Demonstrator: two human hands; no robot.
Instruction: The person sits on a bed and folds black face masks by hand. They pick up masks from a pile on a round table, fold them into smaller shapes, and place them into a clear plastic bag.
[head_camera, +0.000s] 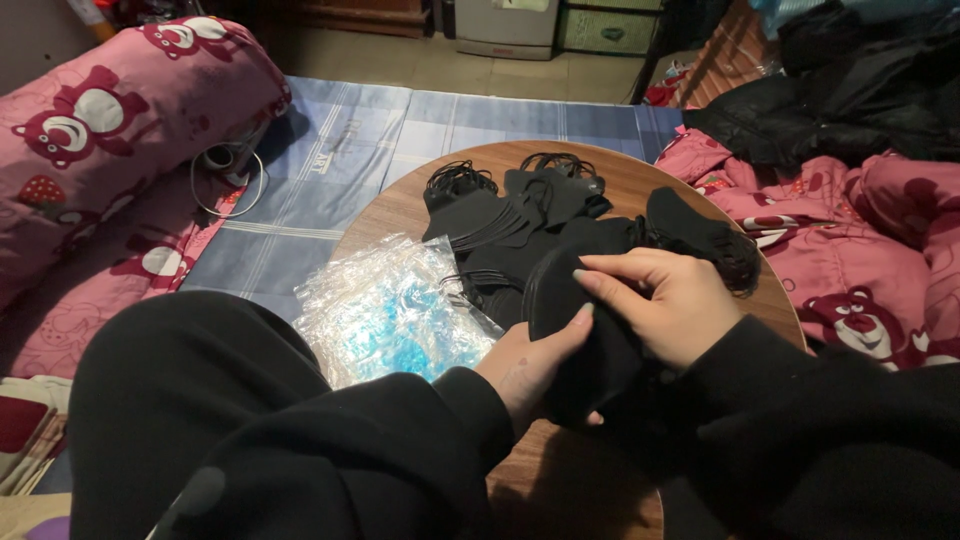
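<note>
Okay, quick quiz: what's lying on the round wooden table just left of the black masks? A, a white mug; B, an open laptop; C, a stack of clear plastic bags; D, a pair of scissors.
C: a crinkled stack of clear plastic bags lies on the round wooden table, beside the black masks and left of both hands.

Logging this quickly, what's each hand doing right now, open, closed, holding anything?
Left hand: closed on the black mask, gripping from below.
Right hand: closed on the same mask, from above.
</note>
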